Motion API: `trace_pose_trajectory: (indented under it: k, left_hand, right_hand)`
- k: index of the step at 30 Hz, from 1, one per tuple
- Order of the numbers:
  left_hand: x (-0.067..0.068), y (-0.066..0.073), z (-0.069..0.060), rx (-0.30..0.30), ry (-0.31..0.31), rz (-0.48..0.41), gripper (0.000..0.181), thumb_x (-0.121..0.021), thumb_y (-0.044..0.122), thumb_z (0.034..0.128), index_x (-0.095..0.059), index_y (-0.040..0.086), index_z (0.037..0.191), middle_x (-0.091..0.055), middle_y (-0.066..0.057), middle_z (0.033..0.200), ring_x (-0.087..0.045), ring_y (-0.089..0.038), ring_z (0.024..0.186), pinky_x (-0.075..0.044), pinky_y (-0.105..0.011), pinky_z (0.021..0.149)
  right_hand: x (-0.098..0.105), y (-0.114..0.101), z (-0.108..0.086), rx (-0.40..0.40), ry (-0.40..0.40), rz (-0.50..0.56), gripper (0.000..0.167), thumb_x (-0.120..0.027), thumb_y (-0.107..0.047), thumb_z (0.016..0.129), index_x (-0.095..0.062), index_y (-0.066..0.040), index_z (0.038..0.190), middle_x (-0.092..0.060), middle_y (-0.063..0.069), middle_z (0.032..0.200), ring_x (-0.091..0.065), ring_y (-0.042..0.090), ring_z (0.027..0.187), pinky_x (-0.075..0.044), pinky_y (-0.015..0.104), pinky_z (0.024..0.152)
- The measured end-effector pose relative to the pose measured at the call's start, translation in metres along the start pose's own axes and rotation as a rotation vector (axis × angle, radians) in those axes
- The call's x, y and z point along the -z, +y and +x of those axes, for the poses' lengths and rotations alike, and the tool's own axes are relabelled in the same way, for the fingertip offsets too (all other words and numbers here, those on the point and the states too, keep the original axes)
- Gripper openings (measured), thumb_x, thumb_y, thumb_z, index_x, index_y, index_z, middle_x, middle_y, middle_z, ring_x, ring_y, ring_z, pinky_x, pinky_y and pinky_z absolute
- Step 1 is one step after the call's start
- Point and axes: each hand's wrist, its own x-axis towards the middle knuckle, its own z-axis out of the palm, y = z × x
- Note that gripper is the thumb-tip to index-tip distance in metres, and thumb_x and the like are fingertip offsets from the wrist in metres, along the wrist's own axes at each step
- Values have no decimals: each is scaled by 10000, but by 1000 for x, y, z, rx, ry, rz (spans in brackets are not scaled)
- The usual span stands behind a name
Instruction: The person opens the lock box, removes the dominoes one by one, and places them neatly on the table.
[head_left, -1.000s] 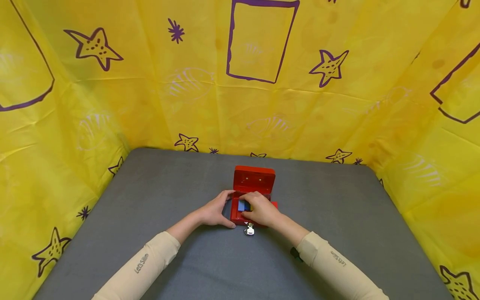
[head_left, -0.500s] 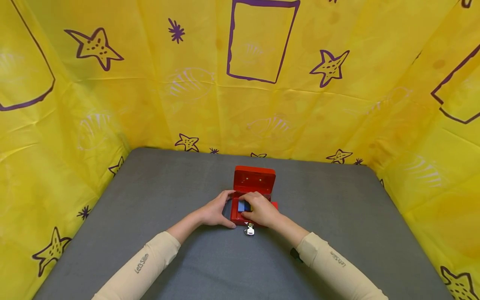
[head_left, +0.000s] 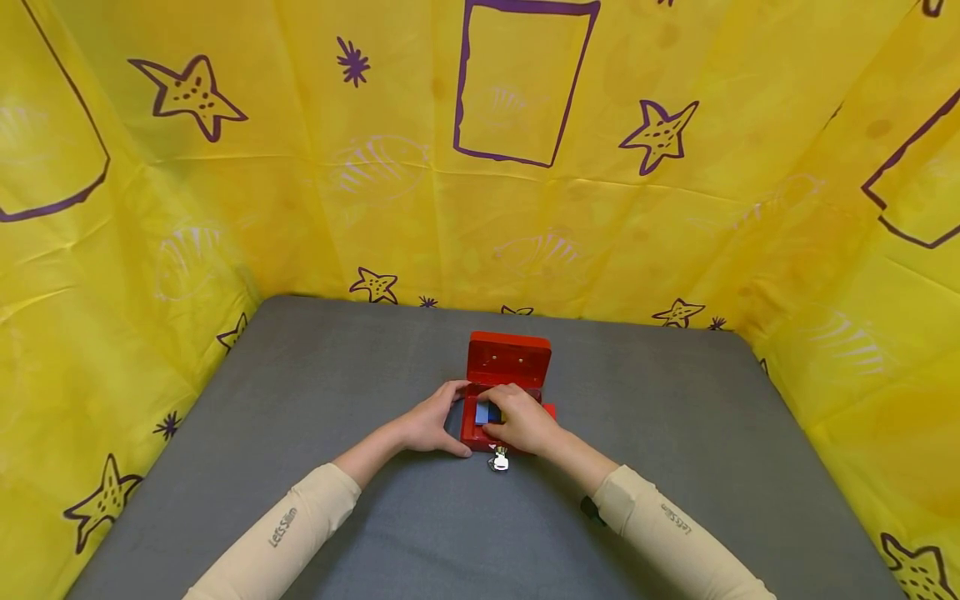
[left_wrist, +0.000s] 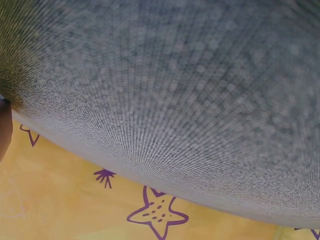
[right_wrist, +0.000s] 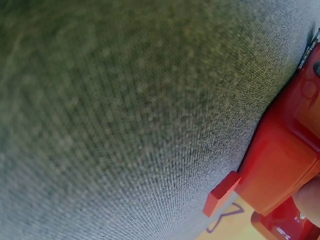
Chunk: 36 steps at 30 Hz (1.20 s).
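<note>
1. Yellow cloth [head_left: 300,208] printed with purple starfish and pale fish skeletons surrounds a grey table [head_left: 375,358].
2. The red box [head_left: 469,432] sits on the table in front of the person, its lid [head_left: 495,372] raised at the far side.
3. The left hand [head_left: 432,423] holds the box's left end, thumb at the near corner and fingers at the far one, spread well apart.
4. The right hand [head_left: 522,423] reaches inside, fingers and thumb curled about opposite edges of a blue block [head_left: 482,413], pinching it; the hand hides part of the block.
5. Keys [head_left: 499,461] hang at the box's front.
6. A red block [right_wrist: 222,193] lies just beside the box's right end.
7. Pale sleeves [head_left: 285,533] with dark lettering cover both forearms.
</note>
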Motion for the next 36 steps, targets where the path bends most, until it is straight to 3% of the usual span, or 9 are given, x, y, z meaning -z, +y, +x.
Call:
trace_pose_trajectory:
  k: [24,32,36]
  left_hand:
    - [-1,1,-1,20,-2,-12,1004,-886,195,695,-259,18,1459,-379,-158,1433,-382,-294,1335,-302,-471,1106]
    - [0,1,0,17,-3,-9,1000,-882,202,700,-259,15,1459,-380,-156,1433,-383,-296,1329,-302,-485,1105]
    - [0,1,0,16,-6,-8,995,-882,200,703,-260,18,1458,-378,-153,1436,-381,-295,1332,-301,-489,1105]
  right_hand:
    - [-3,3,-1,-7,15,19,412,-767,-203,839,-637,-68,1207,-653,68,1172,-559,236,1115,-447,391,998]
    - [3,2,-4,-44,60,120,404,-773,-216,835,-652,-89,1199,-652,61,1188,-569,240,1100,-431,453,1004]
    - [5,3,-7,-65,93,154,395,-778,-220,831,-661,-113,1192,-657,37,1180,-582,222,1052,-465,419,956]
